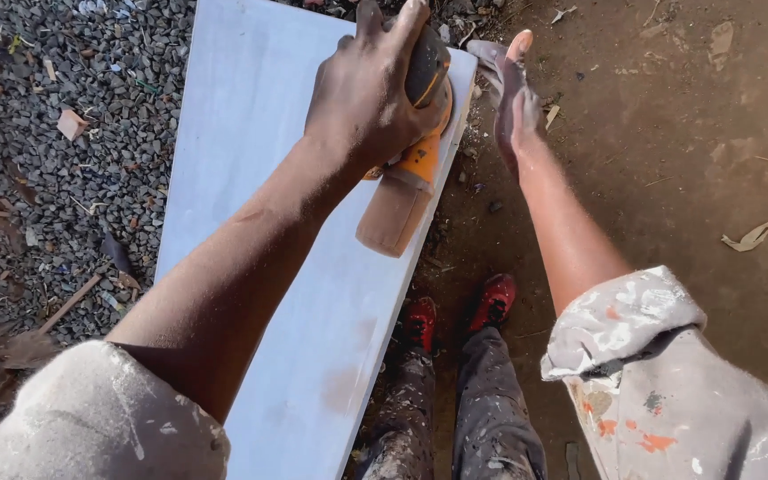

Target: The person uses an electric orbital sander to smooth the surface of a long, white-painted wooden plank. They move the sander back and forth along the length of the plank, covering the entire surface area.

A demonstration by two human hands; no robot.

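The left hand (371, 93) is closed over the top of an orange and black power sander (415, 116), palm down and fingers wrapped over the rounded housing. This grip lets the arm press straight down, which appears intended to keep the sanding base flat on the work. The sander sits at the far right corner of a long pale painted board (251, 178), close to the board's right edge.

The sander's tan dust bag (393, 213) trails from the rear of the tool toward the person, angled slightly to the left. The tool's long axis therefore runs roughly along the length of the board, with the nose pointing to the far end.

The board lies with its long axis running away from the person and tilted a little to the right. Its near end passes below the left sleeve.

The right hand (513, 93) is open and empty, fingers extended and together. It is held edge-up just beyond the board's right edge, beside the sander but not touching it. Whether it touches the board's edge cannot be determined.

Dark gravel (73, 133) lies to the left of the board and bare brown earth (668, 160) to the right. The person's red shoes (460, 311) stand on the earth just beside the board's right edge
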